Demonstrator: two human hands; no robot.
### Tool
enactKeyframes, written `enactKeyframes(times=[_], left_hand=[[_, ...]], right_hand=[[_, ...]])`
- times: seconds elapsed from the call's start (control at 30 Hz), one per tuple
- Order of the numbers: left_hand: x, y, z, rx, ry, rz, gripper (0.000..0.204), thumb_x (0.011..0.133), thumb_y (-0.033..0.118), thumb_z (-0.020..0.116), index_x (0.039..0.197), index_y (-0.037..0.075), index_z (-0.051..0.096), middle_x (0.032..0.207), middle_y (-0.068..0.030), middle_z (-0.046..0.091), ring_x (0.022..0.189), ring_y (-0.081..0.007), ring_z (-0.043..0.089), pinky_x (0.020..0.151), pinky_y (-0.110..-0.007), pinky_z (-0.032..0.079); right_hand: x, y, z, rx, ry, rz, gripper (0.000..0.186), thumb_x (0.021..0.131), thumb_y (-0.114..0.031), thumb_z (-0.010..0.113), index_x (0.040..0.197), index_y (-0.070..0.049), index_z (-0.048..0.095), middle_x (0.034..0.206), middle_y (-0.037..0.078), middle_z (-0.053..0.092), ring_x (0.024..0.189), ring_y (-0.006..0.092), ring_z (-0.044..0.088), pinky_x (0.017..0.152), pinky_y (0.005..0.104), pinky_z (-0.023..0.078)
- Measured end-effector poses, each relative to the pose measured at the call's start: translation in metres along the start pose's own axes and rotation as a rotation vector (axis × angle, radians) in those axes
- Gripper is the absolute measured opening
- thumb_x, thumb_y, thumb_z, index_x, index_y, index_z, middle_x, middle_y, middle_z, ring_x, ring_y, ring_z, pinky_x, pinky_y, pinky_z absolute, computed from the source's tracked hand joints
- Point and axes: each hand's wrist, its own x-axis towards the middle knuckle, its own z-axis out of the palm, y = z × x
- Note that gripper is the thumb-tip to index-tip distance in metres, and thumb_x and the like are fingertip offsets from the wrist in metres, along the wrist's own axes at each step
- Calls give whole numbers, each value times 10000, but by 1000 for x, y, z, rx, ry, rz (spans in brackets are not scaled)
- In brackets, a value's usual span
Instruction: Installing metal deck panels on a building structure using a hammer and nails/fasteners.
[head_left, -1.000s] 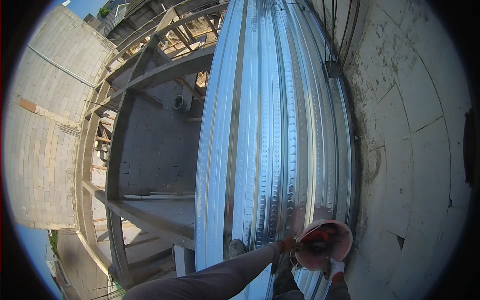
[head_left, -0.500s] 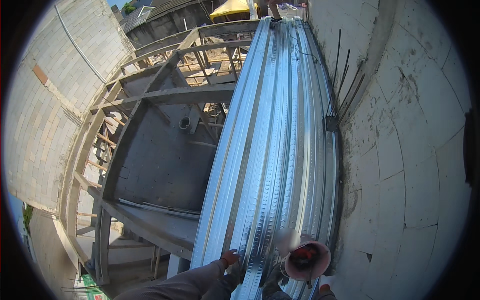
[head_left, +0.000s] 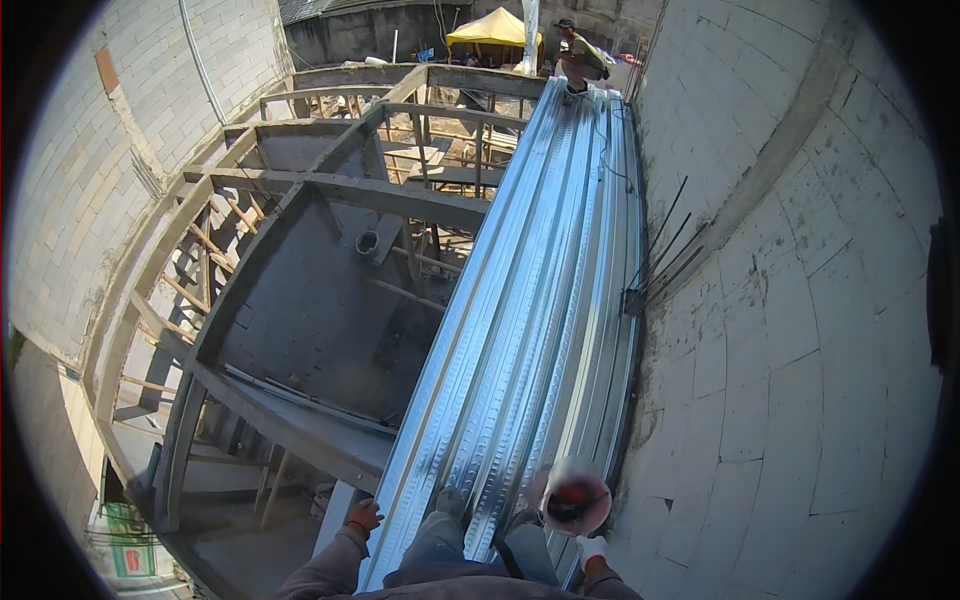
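While the white-gloved right hand (head_left: 592, 548) sits at the near rim of a pinkish round bucket (head_left: 602, 506), just ahead of it, I cannot tell whether its fingers pinch that rim. The bare left hand (head_left: 364, 515) has its fingers loosely parted, holding nothing visible, just beside silvery ribbed metal decking (head_left: 540, 300). As far as shows, that decking covers the strip stretching ahead between the hands; whether it is fixed or merely stacked does not show. Left of the left hand, bays of a grey concrete frame (head_left: 400, 200) look uncovered. Counted: two hands, one bucket, at least three thin dark steel rods (head_left: 668, 222) ahead and right of the right hand, and, farthest ahead, one other person (head_left: 582, 62) and one yellow fabric canopy (head_left: 490, 30). Sheets cannot be counted.
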Motion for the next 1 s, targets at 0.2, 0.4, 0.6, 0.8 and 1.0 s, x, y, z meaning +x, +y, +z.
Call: enactKeyframes(times=[0.2, 0.4, 0.6, 0.8, 1.0], left_hand=[[-94, -38, -31, 1415, -117, 47, 330, 764, 423, 700, 926, 136, 681, 981, -91, 662, 924, -279, 642, 784, -404, 515], [-127, -50, -19, 1518, -341, -131, 394, 817, 399, 693, 1107, 143, 621, 1135, 3, 642, 1081, -198, 604, 890, -360, 503], [-125, -1, 27, 633, -75, -47, 261, 877, 202, 616, 1109, 81, 598, 1128, -35, 645, 999, -174, 648, 815, -363, 536], [-112, 14, 58, -91, 85, -34, 367, 903, 191, 530, 1237, 42, 541, 1075, -126, 629, 931, -264, 660, 739, -424, 522], [-132, -13, 66, -187, 143, -227, 311, 896, 165, 515, 1187, 70, 565, 1002, -94, 633, 931, -242, 656, 703, -405, 516]], right_hand=[[-26, -86, 17, -122, -82, -295, 328, 735, -219, 730, 902, 52, 652, 756, 83, 636, 654, 224, 622, 572, 360, 463], [-43, -140, -12, 348, -496, -121, 267, 840, -154, 659, 1041, 3, 582, 750, 70, 594, 570, 194, 582, 503, 335, 461], [-36, -126, -69, 518, -433, -14, 150, 864, -143, 642, 945, -34, 579, 677, 55, 557, 524, 213, 560, 452, 357, 446], [-46, -104, -101, 447, -332, 86, 191, 820, -199, 638, 790, -13, 610, 667, 93, 569, 549, 232, 592, 474, 389, 447], [-35, -81, -110, 323, -426, 100, 306, 854, -278, 655, 1026, -28, 616, 846, 115, 626, 696, 290, 618, 597, 429, 495]])
